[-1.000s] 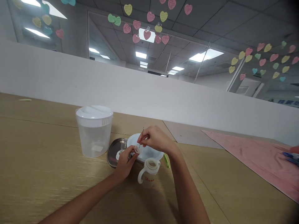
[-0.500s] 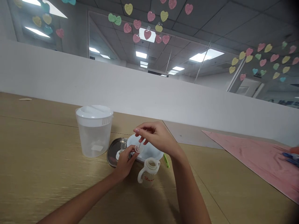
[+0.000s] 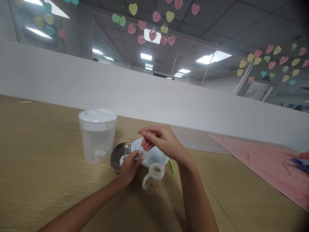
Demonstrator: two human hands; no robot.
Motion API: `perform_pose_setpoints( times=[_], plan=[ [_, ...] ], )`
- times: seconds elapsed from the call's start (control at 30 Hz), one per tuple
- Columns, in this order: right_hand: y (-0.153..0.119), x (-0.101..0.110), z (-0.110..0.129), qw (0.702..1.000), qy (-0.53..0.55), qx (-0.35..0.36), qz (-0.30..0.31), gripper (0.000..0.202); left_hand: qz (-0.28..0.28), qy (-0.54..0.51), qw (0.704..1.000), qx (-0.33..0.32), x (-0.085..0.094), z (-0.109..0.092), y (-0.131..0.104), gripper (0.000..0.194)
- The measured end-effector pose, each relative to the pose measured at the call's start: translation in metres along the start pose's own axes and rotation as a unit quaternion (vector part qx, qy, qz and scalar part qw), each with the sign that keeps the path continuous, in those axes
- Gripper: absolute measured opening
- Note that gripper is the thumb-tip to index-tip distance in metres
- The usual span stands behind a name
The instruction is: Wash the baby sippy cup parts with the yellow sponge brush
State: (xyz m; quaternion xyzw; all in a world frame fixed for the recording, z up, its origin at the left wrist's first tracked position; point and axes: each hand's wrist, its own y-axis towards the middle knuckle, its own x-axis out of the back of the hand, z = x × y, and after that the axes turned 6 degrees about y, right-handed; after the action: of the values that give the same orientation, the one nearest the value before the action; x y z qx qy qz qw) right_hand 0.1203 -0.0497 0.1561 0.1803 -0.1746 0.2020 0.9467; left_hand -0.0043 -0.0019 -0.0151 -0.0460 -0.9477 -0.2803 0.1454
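Note:
My left hand (image 3: 129, 167) is closed on a small translucent ring-shaped piece (image 3: 143, 155), held above the front edge of a whitish bowl (image 3: 159, 158). Over it my right hand (image 3: 160, 140) pinches a thin dark rod (image 3: 144, 150) whose lower end is inside the piece. Its top is hidden by the fingers. A clear bottle (image 3: 154, 180) with a white collar, a curved handle and red lettering stands just right of my left hand, its mouth uncovered. Behind my left hand sits a metal tray (image 3: 114, 159), with a white ring part (image 3: 122, 159) and a clear piece (image 3: 128, 149) in it.
A tall translucent bucket (image 3: 98, 141) with a white lid stands left of the tray. A green handle (image 3: 171, 166) shows beside the bowl. On the right lies a pink cloth (image 3: 260, 164) with a blue object (image 3: 300, 164) at the frame edge. A white wall (image 3: 145, 96) backs the table.
My right hand has shifted slightly, its fingers curling lower over the piece. The small ring-shaped piece has tilted a little and moved slightly right in my left hand.

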Motion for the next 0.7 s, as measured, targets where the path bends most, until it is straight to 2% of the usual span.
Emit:
perform_pose_setpoints(
  times=[0.33, 0.7],
  plan=[
    [0.0048, -0.0032, -0.0020, 0.999, 0.008, -0.030, 0.024, 0.034, 0.023, -0.025, 0.999, 0.010, -0.0018, 0.0015, -0.0011, 0.025],
    [0.0050, -0.0032, -0.0047, 0.999, 0.012, -0.038, 0.027, 0.034, 0.017, -0.011, 1.000, 0.017, -0.0015, 0.0036, -0.0009, 0.025]
  ],
)
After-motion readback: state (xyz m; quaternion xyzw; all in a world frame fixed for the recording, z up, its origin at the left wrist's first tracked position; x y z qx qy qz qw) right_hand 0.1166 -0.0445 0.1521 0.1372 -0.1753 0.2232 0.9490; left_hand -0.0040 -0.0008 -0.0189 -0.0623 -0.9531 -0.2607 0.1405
